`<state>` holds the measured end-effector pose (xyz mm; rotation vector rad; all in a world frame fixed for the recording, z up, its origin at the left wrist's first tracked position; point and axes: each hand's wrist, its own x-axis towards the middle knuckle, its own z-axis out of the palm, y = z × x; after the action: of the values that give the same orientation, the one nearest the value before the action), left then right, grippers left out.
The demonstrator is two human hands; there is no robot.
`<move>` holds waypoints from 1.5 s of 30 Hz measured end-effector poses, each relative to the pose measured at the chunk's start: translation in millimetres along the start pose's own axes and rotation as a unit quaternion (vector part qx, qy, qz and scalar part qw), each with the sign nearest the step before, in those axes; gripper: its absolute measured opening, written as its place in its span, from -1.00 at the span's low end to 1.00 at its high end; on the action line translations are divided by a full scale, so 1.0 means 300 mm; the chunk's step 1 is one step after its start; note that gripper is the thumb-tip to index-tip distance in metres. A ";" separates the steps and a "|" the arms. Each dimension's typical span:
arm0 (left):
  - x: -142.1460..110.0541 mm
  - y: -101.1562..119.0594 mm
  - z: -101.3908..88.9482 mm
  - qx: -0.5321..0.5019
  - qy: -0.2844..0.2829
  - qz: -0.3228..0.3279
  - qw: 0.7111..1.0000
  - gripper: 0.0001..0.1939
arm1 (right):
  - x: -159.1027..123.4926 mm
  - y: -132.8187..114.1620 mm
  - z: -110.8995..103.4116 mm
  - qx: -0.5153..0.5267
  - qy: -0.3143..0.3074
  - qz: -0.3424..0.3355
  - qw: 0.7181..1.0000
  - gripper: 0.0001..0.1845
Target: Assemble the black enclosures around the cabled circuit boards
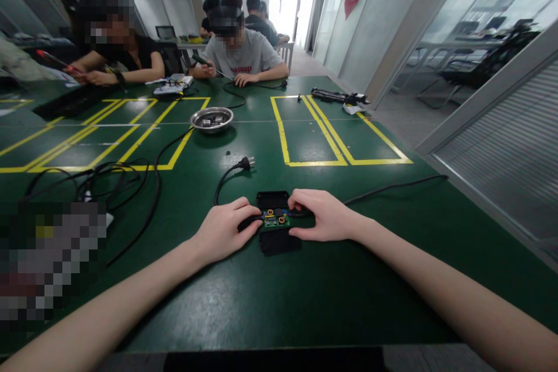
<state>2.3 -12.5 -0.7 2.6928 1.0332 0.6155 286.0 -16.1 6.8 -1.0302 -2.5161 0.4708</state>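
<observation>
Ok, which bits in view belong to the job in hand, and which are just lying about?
In the job:
- circuit board
- far case half
- near case half
- plug cord at left hand
- cable at right hand

Likely lying about:
- metal bowl of small parts
- looped black cable, left
- black stand-like item

A metal bowl (211, 120) sits on the green table (244, 302).

The table (209, 296) has a smooth, glossy green top. The bowl (211, 120) is shiny metal, and the pieces inside look metallic too. Both casing halves (279, 242) (273, 199) look like matt black plastic. The plug (246, 163) has a dark, plastic-looking body with metallic prongs. The grey shirt (257, 52) is soft, matt cloth.
</observation>
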 end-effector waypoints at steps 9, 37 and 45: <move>-0.001 -0.002 0.001 -0.006 -0.002 -0.003 1.000 -0.82 | 0.001 -0.003 -0.004 -0.010 -0.002 -0.009 1.000 -0.68; -0.012 0.020 -0.043 -0.131 0.032 0.039 0.990 -0.87 | -0.029 -0.011 -0.020 -0.106 0.026 -0.109 0.988 -0.88; -0.017 0.025 -0.050 -0.173 -0.026 0.068 0.982 -0.92 | -0.028 -0.046 -0.007 -0.094 -0.009 -0.122 0.988 -0.88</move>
<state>-3.3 -21.0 13.5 2.4694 0.6600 0.6745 284.2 -31.2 12.9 -0.7660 -2.6974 0.1756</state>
